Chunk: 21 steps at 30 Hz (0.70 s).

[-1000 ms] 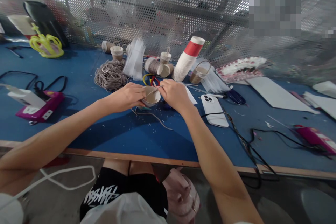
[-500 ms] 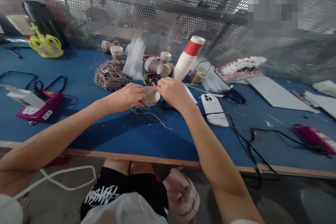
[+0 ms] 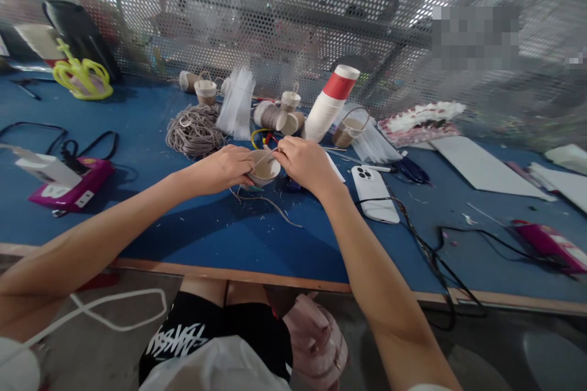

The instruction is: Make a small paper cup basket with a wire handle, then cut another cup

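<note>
Over the table, a small paper cup (image 3: 262,181) is held between my two hands, its mouth tilted toward me. My left hand (image 3: 232,168) is closed on the cup's left side, fingers at the rim. At the right rim, my right hand (image 3: 300,162) pinches a thin grey-brown cord (image 3: 268,159) that crosses the cup's mouth. Its fingertips are partly hidden. Below the cup, a loose length of cord (image 3: 275,204) trails over the blue tabletop. Just behind lies a bundle of the same cord (image 3: 195,131).
Behind my hands stand a stack of paper cups (image 3: 328,104), small cord-wrapped baskets (image 3: 206,91) and bundles of white strips (image 3: 236,104). A white phone (image 3: 375,192) and black cables (image 3: 419,244) lie right. Purple power strips (image 3: 76,186) sit at both sides. A perforated metal screen (image 3: 275,18) rises behind.
</note>
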Each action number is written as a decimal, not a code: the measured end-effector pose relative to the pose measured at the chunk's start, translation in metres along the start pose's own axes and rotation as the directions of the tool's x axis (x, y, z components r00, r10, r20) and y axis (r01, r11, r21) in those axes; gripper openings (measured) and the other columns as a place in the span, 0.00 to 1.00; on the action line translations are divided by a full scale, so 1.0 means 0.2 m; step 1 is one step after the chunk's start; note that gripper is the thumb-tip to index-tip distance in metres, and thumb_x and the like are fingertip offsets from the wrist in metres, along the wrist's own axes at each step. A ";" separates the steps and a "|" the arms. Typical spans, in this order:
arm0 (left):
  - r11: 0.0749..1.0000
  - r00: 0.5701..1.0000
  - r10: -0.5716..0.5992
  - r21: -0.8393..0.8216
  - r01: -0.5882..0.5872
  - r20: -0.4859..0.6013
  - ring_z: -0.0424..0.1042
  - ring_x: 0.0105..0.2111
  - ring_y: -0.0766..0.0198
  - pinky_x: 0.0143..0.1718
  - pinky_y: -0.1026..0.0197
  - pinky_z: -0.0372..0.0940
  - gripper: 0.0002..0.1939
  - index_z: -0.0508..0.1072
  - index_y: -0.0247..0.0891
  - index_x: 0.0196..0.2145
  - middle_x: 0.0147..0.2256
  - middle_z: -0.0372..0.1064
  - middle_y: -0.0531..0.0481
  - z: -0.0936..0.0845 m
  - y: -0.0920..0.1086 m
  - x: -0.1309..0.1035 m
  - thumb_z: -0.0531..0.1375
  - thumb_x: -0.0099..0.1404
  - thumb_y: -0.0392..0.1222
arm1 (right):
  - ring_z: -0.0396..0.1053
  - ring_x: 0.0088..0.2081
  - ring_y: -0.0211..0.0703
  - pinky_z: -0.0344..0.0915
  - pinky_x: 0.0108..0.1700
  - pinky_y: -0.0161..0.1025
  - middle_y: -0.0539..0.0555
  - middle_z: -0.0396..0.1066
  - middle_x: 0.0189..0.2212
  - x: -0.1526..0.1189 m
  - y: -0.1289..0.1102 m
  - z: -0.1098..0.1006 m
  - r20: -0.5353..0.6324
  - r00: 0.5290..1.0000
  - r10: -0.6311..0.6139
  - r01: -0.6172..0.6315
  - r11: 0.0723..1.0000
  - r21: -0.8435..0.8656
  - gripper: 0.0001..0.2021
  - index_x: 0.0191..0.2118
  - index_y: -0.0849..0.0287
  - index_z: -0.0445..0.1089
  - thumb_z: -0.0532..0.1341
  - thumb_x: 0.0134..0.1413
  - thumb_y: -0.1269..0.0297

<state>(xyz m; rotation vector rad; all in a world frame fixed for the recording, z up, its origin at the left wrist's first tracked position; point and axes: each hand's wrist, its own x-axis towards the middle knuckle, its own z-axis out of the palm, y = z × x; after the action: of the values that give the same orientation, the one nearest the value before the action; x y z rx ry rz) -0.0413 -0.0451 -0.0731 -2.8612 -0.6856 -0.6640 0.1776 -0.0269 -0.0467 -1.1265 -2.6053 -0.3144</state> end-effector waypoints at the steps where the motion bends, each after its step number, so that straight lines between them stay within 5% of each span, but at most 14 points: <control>1: 1.000 1.000 -0.003 0.006 0.003 -0.007 0.74 0.39 0.57 0.41 0.56 0.68 0.09 0.73 0.32 0.33 0.37 0.75 0.42 0.00 0.00 0.00 0.57 0.68 0.40 | 0.65 0.34 0.44 0.55 0.33 0.40 0.58 0.70 0.32 -0.01 0.01 0.00 -0.024 1.000 0.006 -0.005 0.998 0.060 0.17 0.37 0.61 0.68 0.47 0.67 0.58; 7: 0.998 0.996 -0.049 0.045 0.053 -0.075 0.74 0.37 0.58 0.38 0.58 0.68 0.09 0.73 0.33 0.33 0.34 0.74 0.45 0.03 -0.01 -0.01 0.59 0.67 0.41 | 0.66 0.36 0.45 0.63 0.40 0.43 0.58 0.68 0.36 -0.05 0.10 0.02 -0.179 0.982 0.053 0.019 0.925 0.380 0.21 0.40 0.60 0.66 0.51 0.61 0.45; 9: 0.994 0.988 -0.077 0.061 0.086 -0.132 0.75 0.40 0.57 0.41 0.56 0.68 0.08 0.74 0.33 0.35 0.36 0.75 0.44 0.05 -0.01 -0.02 0.60 0.66 0.41 | 0.69 0.41 0.47 0.65 0.45 0.46 0.59 0.69 0.41 -0.05 0.13 0.05 -0.204 0.975 0.090 0.038 0.835 0.549 0.22 0.44 0.60 0.66 0.52 0.59 0.44; 14: 0.984 0.946 -0.125 0.085 0.157 -0.298 0.75 0.43 0.55 0.47 0.52 0.69 0.08 0.74 0.33 0.35 0.35 0.76 0.44 0.10 -0.04 -0.04 0.59 0.66 0.42 | 0.64 0.58 0.54 0.59 0.61 0.55 0.61 0.65 0.57 -0.05 0.14 0.13 -0.049 0.994 0.094 -0.012 0.558 0.830 0.30 0.56 0.55 0.63 0.59 0.53 0.41; 17: 0.991 0.924 -0.094 0.052 0.121 -0.372 0.75 0.40 0.58 0.45 0.52 0.70 0.09 0.73 0.34 0.34 0.33 0.75 0.45 0.11 -0.05 -0.04 0.59 0.67 0.42 | 0.59 0.63 0.55 0.55 0.65 0.56 0.60 0.59 0.63 -0.04 0.11 0.18 -0.017 0.998 0.065 -0.008 0.362 0.932 0.36 0.60 0.53 0.59 0.59 0.49 0.38; 21: 0.997 0.918 -0.068 -0.003 0.072 -0.390 0.75 0.39 0.60 0.48 0.51 0.71 0.08 0.72 0.34 0.35 0.34 0.75 0.46 0.11 -0.04 -0.03 0.58 0.67 0.41 | 0.55 0.65 0.54 0.53 0.66 0.56 0.58 0.56 0.65 -0.02 0.04 0.22 -0.017 0.997 0.071 -0.001 0.249 0.968 0.38 0.61 0.52 0.56 0.60 0.48 0.38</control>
<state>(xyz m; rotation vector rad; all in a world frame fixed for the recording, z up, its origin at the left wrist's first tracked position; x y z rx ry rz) -0.0415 -0.0349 -0.0958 -2.5806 -0.7220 -1.1926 0.1794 -0.0108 -0.0891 -0.6095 -1.9589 1.1721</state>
